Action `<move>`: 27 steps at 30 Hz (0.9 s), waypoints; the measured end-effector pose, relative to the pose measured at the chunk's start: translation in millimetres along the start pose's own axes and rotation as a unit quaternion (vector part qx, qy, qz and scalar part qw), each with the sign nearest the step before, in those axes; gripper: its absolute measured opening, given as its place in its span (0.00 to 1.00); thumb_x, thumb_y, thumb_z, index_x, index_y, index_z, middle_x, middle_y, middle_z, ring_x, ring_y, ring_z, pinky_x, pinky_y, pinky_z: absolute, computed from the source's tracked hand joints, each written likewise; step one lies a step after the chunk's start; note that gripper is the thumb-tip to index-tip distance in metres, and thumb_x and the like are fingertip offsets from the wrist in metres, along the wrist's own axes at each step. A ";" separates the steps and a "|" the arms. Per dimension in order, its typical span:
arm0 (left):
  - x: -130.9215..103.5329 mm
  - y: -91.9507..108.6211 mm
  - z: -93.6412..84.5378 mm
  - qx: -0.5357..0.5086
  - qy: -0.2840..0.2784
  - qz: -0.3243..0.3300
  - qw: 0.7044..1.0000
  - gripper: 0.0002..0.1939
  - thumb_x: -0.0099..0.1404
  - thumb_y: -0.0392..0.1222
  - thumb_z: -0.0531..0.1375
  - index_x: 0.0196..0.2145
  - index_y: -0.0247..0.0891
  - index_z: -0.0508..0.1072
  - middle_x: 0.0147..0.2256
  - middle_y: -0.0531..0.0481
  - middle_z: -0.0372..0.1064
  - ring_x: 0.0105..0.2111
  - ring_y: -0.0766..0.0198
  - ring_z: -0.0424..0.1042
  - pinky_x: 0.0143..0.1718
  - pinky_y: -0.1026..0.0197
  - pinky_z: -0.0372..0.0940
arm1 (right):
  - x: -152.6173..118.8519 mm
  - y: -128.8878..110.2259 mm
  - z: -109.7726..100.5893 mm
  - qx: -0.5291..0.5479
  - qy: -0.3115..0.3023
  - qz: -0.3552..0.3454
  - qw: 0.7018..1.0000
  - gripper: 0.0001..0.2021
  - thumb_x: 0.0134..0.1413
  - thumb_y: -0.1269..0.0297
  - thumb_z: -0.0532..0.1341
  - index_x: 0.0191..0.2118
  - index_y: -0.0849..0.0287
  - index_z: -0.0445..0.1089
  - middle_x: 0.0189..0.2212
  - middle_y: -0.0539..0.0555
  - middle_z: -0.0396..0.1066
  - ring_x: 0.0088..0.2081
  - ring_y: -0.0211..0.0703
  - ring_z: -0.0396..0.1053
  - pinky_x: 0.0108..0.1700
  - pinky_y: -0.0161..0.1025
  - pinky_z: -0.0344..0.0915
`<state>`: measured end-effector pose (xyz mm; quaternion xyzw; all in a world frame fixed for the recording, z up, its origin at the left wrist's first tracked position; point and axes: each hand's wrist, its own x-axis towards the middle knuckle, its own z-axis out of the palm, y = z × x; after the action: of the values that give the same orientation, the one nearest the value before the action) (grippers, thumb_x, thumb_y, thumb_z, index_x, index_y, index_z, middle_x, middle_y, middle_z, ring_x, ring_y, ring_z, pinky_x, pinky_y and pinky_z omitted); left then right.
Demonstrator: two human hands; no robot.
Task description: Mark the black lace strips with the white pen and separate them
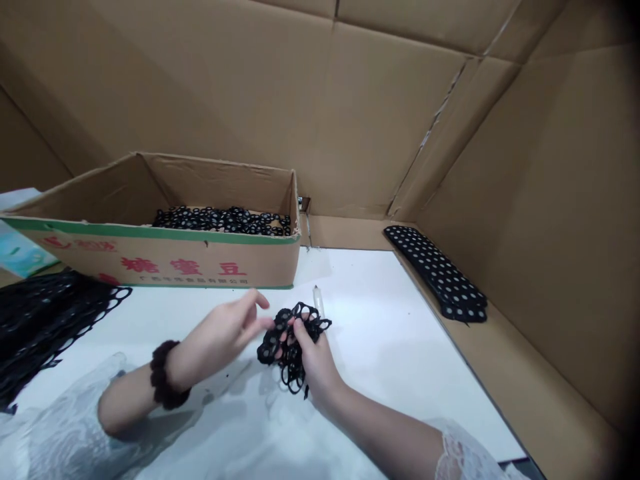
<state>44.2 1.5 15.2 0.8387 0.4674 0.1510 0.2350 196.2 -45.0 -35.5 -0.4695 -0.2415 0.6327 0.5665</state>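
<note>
A bunched piece of black fabric with round holes [293, 343] is gripped in my right hand [317, 360], its thumb pressed on top and loops hanging below. Just to the left, my left hand [225, 337] has its fingers apart, the thumb and forefinger close to the bunch's left edge; nothing shows between them. A dark fuzzy band circles my left wrist. Behind the bunch lies a small whitish tube with a dark tip [319, 301] on the white board [385, 347].
Behind my left hand stands an open cardboard box [260, 263] with black holed pieces [225, 219] inside. Black holed fabric [40, 320] lies at the left. Black dotted strips [435, 273] rest at the right, beside the cardboard wall [550, 233].
</note>
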 end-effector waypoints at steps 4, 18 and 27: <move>-4.7 8.5 12.6 -0.049 -0.078 0.061 0.994 0.09 0.66 0.45 0.44 0.35 0.40 0.59 0.27 0.53 0.66 0.25 0.66 0.67 0.25 0.67 0.57 | 2.2 -0.4 -0.9 -0.023 0.012 -0.015 1.000 0.15 0.45 0.53 0.60 0.34 0.60 0.65 0.27 0.51 0.69 0.28 0.38 0.68 0.31 0.34 0.64; 58.7 -34.4 -115.1 0.259 0.439 -0.037 0.860 0.18 0.65 0.47 0.45 0.44 0.35 0.66 0.49 0.42 0.58 0.52 0.48 0.56 0.51 0.45 0.53 | -6.5 -4.6 5.5 -0.023 0.018 0.045 0.999 0.18 0.42 0.49 0.61 0.32 0.60 0.62 0.21 0.48 0.65 0.20 0.35 0.65 0.23 0.32 0.60; 6.3 15.7 1.3 0.220 0.112 0.092 0.965 0.16 0.64 0.51 0.47 0.39 0.37 0.64 0.34 0.46 0.68 0.34 0.55 0.67 0.34 0.55 0.62 | 1.1 -3.7 0.6 0.000 0.043 -0.017 0.999 0.19 0.45 0.50 0.60 0.38 0.61 0.66 0.39 0.58 0.71 0.41 0.45 0.68 0.44 0.40 0.63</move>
<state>59.2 -0.6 22.8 0.8870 0.4331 0.1587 -0.0244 197.6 -42.9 -32.5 -0.4919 -0.2248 0.6022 0.5873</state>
